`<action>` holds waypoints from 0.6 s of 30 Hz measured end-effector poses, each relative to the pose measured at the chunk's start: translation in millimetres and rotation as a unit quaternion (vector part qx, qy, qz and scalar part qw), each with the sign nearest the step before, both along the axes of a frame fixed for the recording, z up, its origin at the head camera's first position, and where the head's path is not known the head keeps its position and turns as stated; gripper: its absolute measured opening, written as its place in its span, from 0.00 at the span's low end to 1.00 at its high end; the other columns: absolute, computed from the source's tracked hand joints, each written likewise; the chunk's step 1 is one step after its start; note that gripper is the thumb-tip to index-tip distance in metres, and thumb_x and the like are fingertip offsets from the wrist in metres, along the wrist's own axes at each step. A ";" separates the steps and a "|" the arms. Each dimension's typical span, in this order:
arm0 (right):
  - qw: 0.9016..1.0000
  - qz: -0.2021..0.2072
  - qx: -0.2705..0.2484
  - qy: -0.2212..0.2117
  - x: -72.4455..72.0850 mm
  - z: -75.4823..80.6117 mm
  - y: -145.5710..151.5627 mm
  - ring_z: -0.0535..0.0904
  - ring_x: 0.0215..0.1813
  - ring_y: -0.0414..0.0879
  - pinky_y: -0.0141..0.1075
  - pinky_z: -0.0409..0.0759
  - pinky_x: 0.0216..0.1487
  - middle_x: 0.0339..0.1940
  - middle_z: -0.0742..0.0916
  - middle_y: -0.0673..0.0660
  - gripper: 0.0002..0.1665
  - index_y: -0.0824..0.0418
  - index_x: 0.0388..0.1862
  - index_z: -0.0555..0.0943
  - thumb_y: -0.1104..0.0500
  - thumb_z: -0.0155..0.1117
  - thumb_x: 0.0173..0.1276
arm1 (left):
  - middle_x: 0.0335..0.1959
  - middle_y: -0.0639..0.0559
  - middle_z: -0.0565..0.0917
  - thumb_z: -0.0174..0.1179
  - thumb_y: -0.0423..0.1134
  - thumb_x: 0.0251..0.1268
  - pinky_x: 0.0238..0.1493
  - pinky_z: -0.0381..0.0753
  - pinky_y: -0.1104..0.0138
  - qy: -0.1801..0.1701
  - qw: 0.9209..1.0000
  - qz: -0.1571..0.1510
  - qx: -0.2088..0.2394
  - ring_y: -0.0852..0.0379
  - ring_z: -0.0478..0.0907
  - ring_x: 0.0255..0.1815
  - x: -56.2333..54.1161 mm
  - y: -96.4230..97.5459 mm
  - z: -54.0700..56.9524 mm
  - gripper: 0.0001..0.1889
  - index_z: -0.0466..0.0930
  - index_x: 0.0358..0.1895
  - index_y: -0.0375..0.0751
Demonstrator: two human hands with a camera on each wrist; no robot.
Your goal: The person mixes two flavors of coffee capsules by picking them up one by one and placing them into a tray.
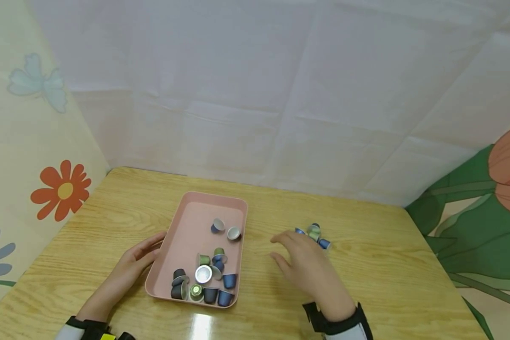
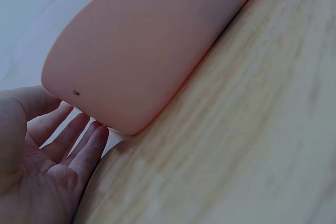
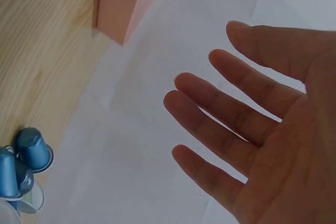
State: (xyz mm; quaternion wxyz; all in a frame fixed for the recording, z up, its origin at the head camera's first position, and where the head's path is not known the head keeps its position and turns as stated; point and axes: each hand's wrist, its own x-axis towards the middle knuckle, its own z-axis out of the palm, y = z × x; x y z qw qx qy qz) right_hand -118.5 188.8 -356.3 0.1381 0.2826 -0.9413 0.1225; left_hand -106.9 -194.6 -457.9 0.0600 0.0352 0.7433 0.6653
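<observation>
A pink tray (image 1: 187,236) stands on the wooden table, holding several coffee capsules, mostly gathered at its near end; a silver-lidded capsule (image 1: 203,274) lies among blue, black and green ones. My left hand (image 1: 132,264) is at the tray's left side; in the left wrist view its fingertips touch the pink wall (image 2: 126,51). To the right of the tray, my right hand (image 1: 308,269) hovers over the table with fingers extended and nothing held. Just beyond it lies a small pile of blue and green capsules (image 1: 314,230), partly hidden by the hand; blue capsules (image 3: 32,148) show in the right wrist view.
The wooden table (image 1: 365,264) extends to both sides. A white cloth (image 1: 255,94) hangs behind its far edge. Printed panels with a red flower (image 1: 65,190) on the left and green leaves (image 1: 471,222) on the right flank it.
</observation>
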 end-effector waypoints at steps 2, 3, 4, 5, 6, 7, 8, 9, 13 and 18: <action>1.000 -0.003 0.007 0.006 0.3 -1.3 3.6 0.83 0.45 0.48 0.42 0.82 0.46 0.43 0.87 0.51 0.18 0.58 0.47 0.84 0.58 0.77 0.58 | 0.70 0.30 0.66 0.53 0.40 0.77 0.55 0.72 0.79 0.002 1.000 -0.001 0.001 0.77 0.72 0.55 -0.4 0.3 -0.5 0.29 0.61 0.73 0.29; 1.000 -0.005 0.009 0.007 0.4 -2.0 5.4 0.83 0.44 0.48 0.42 0.82 0.46 0.43 0.87 0.51 0.18 0.59 0.47 0.84 0.58 0.78 0.58 | 0.70 0.30 0.66 0.53 0.40 0.77 0.55 0.72 0.79 0.002 1.000 -0.001 0.001 0.77 0.72 0.55 -0.6 0.3 -0.9 0.29 0.61 0.73 0.29; 1.000 -0.007 0.012 0.006 0.7 -2.5 7.1 0.83 0.44 0.48 0.42 0.83 0.46 0.43 0.87 0.52 0.18 0.59 0.47 0.84 0.58 0.78 0.58 | 0.70 0.31 0.67 0.53 0.40 0.77 0.55 0.72 0.78 0.003 1.000 -0.001 0.002 0.77 0.72 0.56 -0.9 0.3 -1.1 0.29 0.61 0.73 0.29; 1.000 -0.009 0.014 0.004 0.8 -3.0 8.7 0.83 0.44 0.49 0.42 0.83 0.46 0.44 0.87 0.52 0.18 0.60 0.47 0.84 0.59 0.78 0.58 | 0.70 0.31 0.67 0.53 0.41 0.77 0.55 0.72 0.78 0.002 1.000 -0.001 0.002 0.77 0.72 0.56 -1.0 0.2 -1.4 0.29 0.61 0.73 0.30; 1.000 -0.012 0.017 0.003 1.0 -3.4 10.3 0.83 0.44 0.49 0.42 0.83 0.45 0.43 0.87 0.53 0.18 0.60 0.47 0.84 0.59 0.78 0.58 | 0.70 0.31 0.67 0.54 0.41 0.77 0.55 0.72 0.78 0.001 1.000 -0.001 0.003 0.77 0.72 0.56 -1.1 0.2 -1.7 0.29 0.61 0.73 0.30; 1.000 -0.015 0.022 0.002 1.2 -3.9 11.9 0.84 0.44 0.49 0.42 0.83 0.45 0.43 0.87 0.53 0.18 0.60 0.47 0.84 0.59 0.77 0.58 | 0.70 0.31 0.67 0.53 0.41 0.77 0.55 0.72 0.78 0.000 1.000 -0.002 0.004 0.77 0.72 0.56 -1.3 0.0 -2.0 0.29 0.61 0.74 0.30; 1.000 -0.018 0.026 0.002 1.4 -4.5 13.4 0.84 0.43 0.50 0.43 0.83 0.44 0.43 0.87 0.54 0.18 0.61 0.46 0.84 0.59 0.77 0.58 | 0.70 0.31 0.67 0.54 0.41 0.77 0.55 0.72 0.78 0.000 1.000 -0.001 0.004 0.77 0.72 0.56 -1.4 -0.1 -2.4 0.29 0.61 0.73 0.30; 0.999 -0.019 0.029 0.002 1.7 -5.0 14.9 0.84 0.43 0.50 0.43 0.83 0.45 0.42 0.87 0.54 0.17 0.61 0.46 0.84 0.59 0.77 0.58 | 0.70 0.31 0.67 0.54 0.41 0.77 0.55 0.72 0.78 0.000 1.000 -0.002 0.004 0.77 0.72 0.56 -1.4 -0.2 -2.6 0.29 0.61 0.74 0.30; 0.999 -0.016 0.047 0.019 3.2 -9.3 22.3 0.83 0.41 0.50 0.43 0.82 0.43 0.39 0.87 0.55 0.16 0.62 0.42 0.84 0.60 0.78 0.57 | 0.71 0.31 0.66 0.53 0.41 0.77 0.55 0.72 0.78 -0.002 1.000 -0.002 0.005 0.77 0.72 0.56 -1.4 -0.8 -3.2 0.29 0.61 0.74 0.30; 0.998 -0.017 0.063 0.020 5.4 -16.2 34.5 0.83 0.39 0.49 0.42 0.82 0.41 0.38 0.86 0.55 0.15 0.63 0.41 0.85 0.61 0.78 0.55 | 0.71 0.31 0.66 0.54 0.41 0.77 0.55 0.72 0.78 -0.002 1.000 -0.002 0.006 0.77 0.72 0.56 -1.3 -0.5 -2.6 0.29 0.61 0.74 0.30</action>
